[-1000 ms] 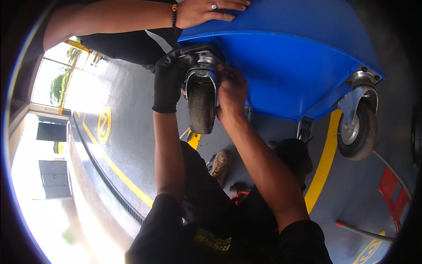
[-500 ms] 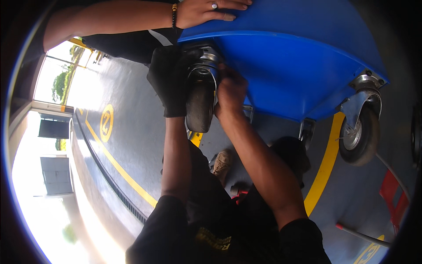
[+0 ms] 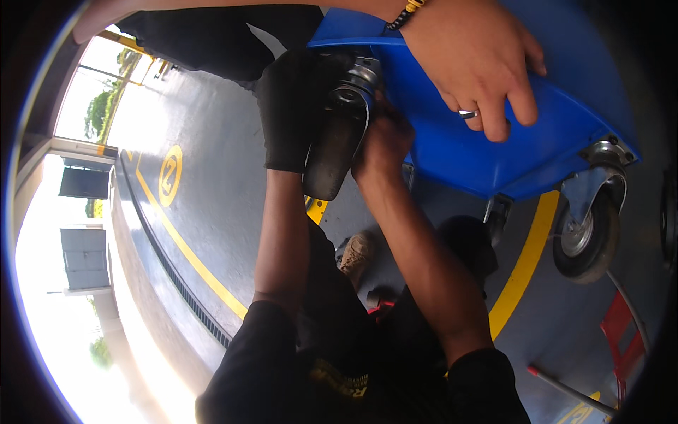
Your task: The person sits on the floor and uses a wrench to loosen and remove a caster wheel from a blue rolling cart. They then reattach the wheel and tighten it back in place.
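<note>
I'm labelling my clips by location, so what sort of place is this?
Probably a garage or workshop bay: the smooth grey floor carries painted yellow lines, a long drain-like grate runs along it at left, and a blue wheeled unit is in view.

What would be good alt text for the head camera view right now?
A person's gloved left hand and bare right hand flank a swivel caster at a blue cart's edge. Another person's ringed hand shows in front of the cart; a second caster is at the right.
</note>
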Motion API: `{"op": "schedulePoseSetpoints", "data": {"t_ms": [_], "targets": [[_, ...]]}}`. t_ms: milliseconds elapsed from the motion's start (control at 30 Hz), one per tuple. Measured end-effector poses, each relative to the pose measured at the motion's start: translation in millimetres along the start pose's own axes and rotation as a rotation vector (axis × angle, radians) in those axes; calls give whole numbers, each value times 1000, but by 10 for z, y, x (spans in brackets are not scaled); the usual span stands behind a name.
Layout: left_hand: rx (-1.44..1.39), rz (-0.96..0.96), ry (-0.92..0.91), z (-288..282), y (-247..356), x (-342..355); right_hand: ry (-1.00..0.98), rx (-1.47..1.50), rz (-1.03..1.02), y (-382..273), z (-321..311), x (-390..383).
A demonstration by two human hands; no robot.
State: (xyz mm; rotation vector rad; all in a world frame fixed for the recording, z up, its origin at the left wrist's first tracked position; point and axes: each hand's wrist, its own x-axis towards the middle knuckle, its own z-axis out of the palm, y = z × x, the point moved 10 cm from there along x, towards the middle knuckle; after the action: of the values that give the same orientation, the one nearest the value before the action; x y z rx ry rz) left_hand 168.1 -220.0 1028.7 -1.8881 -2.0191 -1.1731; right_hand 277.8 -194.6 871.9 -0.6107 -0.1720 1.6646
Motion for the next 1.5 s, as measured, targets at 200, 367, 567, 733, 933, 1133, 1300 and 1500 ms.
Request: {"op": "schedulePoseSetpoints", "data": {"t_ms": [200,367,567,733,933,1133,1300,1500], "targets": [[369,319,-46,99,160,-93,0,-45,-14,10,-24,20],[109,134,-292,220,-17,-118,-14,-87,-33,41,-27,61],[-631,-153,-445,256,-131,-440,18,-59,-21,76,-87,89],[-1026,-332,-299,290,-513,-582,-3,-10,-41,26,-10,2],[-1048,-612,-367,566,-548,-742,18,-111,-33,-53,-39,-12],[-322,207,-382,393,-566,-714,-61,-150,-88,-96,90,-86],[-826,-237,-337,413,-471,-602,-24,-83,54,10,-39,-69],[-843,-344,-263,396,-555,-504,28,-89,48,37,-103,-20]]}}
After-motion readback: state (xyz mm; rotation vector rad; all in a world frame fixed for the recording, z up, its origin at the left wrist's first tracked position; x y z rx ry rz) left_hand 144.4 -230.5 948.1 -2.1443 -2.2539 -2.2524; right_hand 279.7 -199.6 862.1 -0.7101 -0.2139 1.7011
